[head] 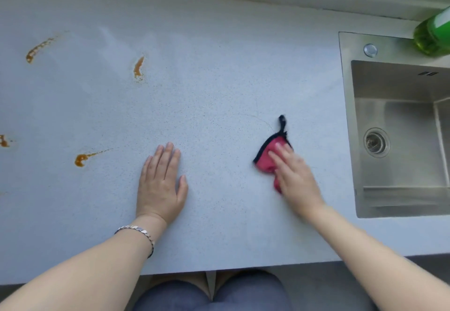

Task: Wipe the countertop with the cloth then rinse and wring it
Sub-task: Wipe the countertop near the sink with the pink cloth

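Observation:
A small pink cloth [266, 156] with a dark edge and a hanging loop lies on the pale speckled countertop [207, 86], right of centre. My right hand [295, 177] presses flat on top of it, blurred by motion, fingers spread over the cloth. My left hand [160, 184] rests palm down on the bare counter to the left, fingers together, holding nothing. Several orange-brown smears mark the counter's left half, such as a stain [138, 67] toward the back and a stain [81, 159] near the front.
A stainless steel sink [350, 125] is set into the counter at the right, with a drain [376, 142] in its basin. A green bottle [433, 33] stands at the sink's back corner. The counter's front edge runs just above my knees.

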A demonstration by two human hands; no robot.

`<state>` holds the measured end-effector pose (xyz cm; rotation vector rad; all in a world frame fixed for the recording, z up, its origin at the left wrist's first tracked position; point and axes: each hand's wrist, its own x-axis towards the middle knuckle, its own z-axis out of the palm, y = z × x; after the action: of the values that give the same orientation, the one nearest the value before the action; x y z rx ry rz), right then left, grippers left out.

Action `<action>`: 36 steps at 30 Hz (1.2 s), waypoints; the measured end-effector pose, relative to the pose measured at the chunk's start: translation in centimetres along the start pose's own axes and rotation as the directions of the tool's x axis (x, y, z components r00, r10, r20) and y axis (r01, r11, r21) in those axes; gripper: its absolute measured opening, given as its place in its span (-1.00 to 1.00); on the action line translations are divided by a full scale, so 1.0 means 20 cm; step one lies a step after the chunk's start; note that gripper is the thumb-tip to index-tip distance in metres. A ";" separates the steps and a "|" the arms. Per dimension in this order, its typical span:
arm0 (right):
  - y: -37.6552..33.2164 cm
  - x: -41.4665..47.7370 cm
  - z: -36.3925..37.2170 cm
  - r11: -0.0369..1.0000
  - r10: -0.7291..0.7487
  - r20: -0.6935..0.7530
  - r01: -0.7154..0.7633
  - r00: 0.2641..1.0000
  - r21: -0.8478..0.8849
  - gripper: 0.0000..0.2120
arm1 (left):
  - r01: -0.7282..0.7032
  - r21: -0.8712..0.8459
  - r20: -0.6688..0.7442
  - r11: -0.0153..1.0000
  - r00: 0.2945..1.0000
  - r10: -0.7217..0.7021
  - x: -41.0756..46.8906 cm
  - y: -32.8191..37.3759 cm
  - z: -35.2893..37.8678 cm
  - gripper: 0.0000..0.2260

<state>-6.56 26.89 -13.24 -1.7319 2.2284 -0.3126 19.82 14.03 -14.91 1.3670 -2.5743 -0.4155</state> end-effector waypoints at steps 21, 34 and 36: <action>0.23 -0.13 -0.06 0.852 0.522 -0.128 -0.511 0.843 0.111 -0.60 | -0.011 0.082 0.114 0.997 0.993 0.001 0.12 0.14 0.03 -0.48; 0.13 -0.45 -0.01 0.724 0.689 -0.175 -0.655 0.703 0.218 -0.54 | -0.010 0.041 0.116 0.999 0.993 0.005 0.12 0.15 0.01 -0.49; 0.06 -0.52 0.01 0.680 0.732 -0.171 -0.696 0.659 0.231 -0.54 | -0.017 0.048 0.155 0.999 0.988 0.009 0.13 0.15 0.00 -0.49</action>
<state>-5.26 37.28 -12.80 -0.6341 2.7744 -0.5012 16.05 13.55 -13.85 1.3841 -2.7341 -0.4766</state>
